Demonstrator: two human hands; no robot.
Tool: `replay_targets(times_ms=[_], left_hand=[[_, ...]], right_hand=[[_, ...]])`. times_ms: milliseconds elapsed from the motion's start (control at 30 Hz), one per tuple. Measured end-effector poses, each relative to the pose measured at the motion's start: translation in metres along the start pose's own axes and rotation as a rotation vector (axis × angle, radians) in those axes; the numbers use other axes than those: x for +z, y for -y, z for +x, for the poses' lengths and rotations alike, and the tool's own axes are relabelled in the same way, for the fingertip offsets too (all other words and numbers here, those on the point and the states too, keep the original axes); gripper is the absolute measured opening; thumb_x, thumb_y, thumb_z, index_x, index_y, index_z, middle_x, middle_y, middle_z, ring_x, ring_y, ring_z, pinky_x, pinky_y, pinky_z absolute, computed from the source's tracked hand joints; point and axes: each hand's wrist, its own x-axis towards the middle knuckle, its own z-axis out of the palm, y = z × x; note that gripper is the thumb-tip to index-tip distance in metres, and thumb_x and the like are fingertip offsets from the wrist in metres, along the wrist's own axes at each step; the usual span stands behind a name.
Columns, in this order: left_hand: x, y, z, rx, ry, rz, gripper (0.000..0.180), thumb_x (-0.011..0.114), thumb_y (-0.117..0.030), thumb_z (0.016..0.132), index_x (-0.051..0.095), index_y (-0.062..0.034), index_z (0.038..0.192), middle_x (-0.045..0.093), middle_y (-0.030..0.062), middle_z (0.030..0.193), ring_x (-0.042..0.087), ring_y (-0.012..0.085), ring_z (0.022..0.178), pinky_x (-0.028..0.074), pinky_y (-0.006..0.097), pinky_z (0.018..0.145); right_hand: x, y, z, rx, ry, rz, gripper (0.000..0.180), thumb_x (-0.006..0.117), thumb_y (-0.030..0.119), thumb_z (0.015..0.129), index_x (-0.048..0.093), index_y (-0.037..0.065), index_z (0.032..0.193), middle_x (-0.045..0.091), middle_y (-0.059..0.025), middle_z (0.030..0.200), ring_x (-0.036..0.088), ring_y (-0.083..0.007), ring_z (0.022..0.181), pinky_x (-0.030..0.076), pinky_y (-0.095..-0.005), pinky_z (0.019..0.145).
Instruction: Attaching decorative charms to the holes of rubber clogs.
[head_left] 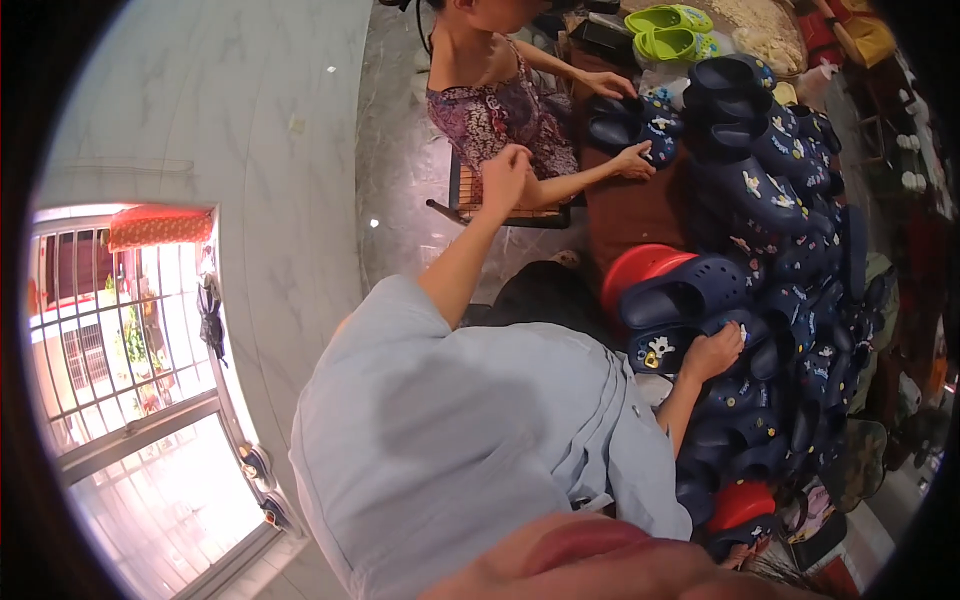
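My right hand [712,352] is closed, its fingers pressed together on a dark navy clog [722,322] at the near edge of the pile. White and coloured charms show on the clog [655,352] just left of it. Larger holes dot another navy clog [690,288] above my fingers, partly over a red round stool or basin [640,268]. My left hand [506,178] is raised in the air, away from the clogs, with fingers curled together. Whatever lies within those fingers, if anything, is hidden.
Across from me a seated person in a patterned top handles a pair of navy clogs [640,128]. Many charm-covered navy clogs [790,240] are heaped on the right. Lime-green clogs [675,35] stand at the far end. Another hand [745,555] shows at the lower right.
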Motion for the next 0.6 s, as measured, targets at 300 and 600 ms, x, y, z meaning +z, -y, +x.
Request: replay_targets(times_ms=[300, 600], left_hand=[[0.057, -0.023, -0.035, 0.021, 0.379, -0.003, 0.026, 0.053, -0.014, 0.088, 0.06, -0.0035, 0.111, 0.065, 0.0162, 0.075, 0.066, 0.0221, 0.066, 0.05, 0.033, 0.063], [0.109, -0.068, -0.038, 0.258, 0.571, -0.144, 0.029, 0.056, -0.014, 0.083, 0.061, -0.0057, 0.11, 0.065, 0.0175, 0.093, 0.063, 0.0319, 0.08, 0.049, 0.039, 0.072]], right_hand=[[-0.006, 0.01, 0.002, 0.052, 0.054, -0.04, 0.039, 0.059, -0.001, 0.065, 0.055, 0.002, 0.104, 0.056, -0.0125, 0.11, 0.051, -0.0323, 0.109, 0.04, -0.0425, 0.092], [-0.001, 0.001, -0.002, -0.001, -0.083, 0.045, 0.035, 0.061, -0.006, 0.062, 0.061, 0.0, 0.096, 0.055, -0.0159, 0.107, 0.051, -0.034, 0.103, 0.041, -0.0417, 0.092]])
